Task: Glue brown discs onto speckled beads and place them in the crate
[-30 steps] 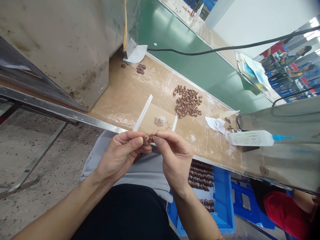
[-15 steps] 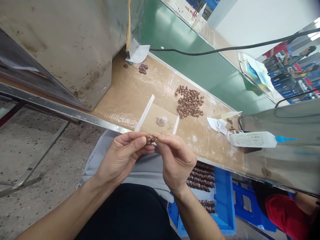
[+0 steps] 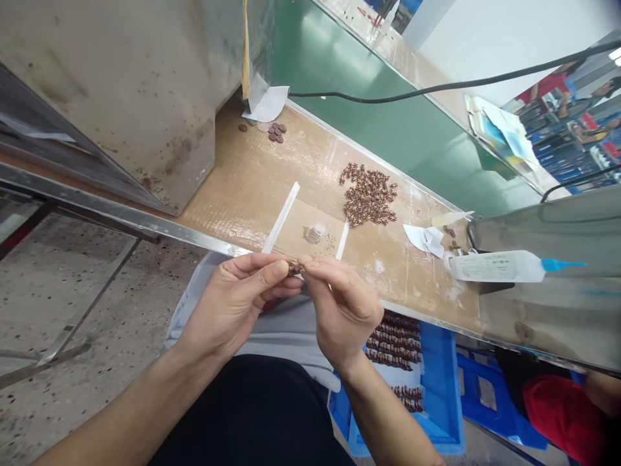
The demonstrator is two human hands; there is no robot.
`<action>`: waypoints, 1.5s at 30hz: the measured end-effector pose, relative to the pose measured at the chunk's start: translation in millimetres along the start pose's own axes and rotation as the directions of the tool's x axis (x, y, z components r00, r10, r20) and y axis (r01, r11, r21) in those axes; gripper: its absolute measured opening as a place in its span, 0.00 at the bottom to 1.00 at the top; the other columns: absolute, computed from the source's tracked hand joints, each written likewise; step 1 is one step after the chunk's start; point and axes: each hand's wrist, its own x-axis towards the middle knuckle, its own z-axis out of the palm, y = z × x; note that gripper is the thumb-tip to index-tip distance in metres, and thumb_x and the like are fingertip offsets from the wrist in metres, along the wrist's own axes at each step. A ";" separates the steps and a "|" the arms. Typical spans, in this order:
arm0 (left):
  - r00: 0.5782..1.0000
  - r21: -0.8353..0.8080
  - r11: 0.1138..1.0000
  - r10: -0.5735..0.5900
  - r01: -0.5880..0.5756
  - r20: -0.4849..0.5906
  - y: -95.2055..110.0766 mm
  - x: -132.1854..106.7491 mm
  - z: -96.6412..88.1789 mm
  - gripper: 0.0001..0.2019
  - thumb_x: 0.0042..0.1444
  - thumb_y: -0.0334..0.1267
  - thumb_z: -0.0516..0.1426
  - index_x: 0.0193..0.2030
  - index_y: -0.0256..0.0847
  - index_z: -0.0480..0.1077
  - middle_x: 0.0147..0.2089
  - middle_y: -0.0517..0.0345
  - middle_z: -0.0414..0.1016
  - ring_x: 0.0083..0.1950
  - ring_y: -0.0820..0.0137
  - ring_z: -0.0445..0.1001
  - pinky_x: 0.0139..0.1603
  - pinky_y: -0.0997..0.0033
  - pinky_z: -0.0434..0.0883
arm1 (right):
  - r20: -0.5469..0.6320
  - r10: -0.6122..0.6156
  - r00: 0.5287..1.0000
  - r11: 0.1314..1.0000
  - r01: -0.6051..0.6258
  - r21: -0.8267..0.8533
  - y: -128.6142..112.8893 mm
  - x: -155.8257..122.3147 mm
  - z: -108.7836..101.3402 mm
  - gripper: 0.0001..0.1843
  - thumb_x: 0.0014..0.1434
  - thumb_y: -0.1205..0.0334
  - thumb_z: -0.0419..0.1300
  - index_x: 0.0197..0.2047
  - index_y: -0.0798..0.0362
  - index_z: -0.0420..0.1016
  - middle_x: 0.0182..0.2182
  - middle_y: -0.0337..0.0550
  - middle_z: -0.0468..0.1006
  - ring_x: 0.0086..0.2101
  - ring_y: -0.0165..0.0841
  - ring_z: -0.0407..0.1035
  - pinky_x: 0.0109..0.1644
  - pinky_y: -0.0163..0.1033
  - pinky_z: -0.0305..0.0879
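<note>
Head camera: a seated worker brings both hands together at the near metal edge of a cardboard-topped bench (image 3: 252,175), in the middle of the view.
Left hand (image 3: 233,304): thumb and forefinger are pressed together, pinching one end of a small brown part (image 3: 294,267). The other fingers are curled underneath.
Right hand (image 3: 342,307): thumb and forefinger are closed on the other end of the same part, fingertips almost meeting those of the left hand.
Small brown part: held between the two pinches above the worker's lap, just short of the bench edge, and mostly hidden by the fingertips.
Twelve o'clock of the hands: a long white strip (image 3: 281,218) and a short white strip (image 3: 342,240) lie on the cardboard, with a small clear cap (image 3: 314,233) between them.
One o'clock: a loose pile of brown parts (image 3: 369,194).
Two o'clock: white paper scraps (image 3: 425,239). Beyond them, a glue bottle (image 3: 499,266) with a blue nozzle lies on its side.
Eleven o'clock: a few brown discs (image 3: 276,133) lie near the foot of a stained metal housing (image 3: 121,90).
Far side: a green belt (image 3: 388,123) is crossed by a black cable (image 3: 436,87).
Five o'clock: a blue bin (image 3: 436,388) below the bench holds rows of brown parts (image 3: 392,340).
Four o'clock: another person in red (image 3: 557,414) is partly seen under the bench.
</note>
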 end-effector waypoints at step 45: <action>0.952 0.506 0.834 0.297 -0.220 -0.076 -41.5 36.2 -5.5 0.09 0.71 0.42 0.71 0.50 0.39 0.87 0.45 0.51 0.91 0.43 0.59 0.91 0.54 0.62 0.90 | -0.192 0.086 0.978 0.800 -0.182 -0.572 143.2 -10.9 -168.2 0.10 0.78 0.59 0.66 0.51 0.42 0.92 0.48 0.40 0.93 0.49 0.40 0.88 0.60 0.49 0.87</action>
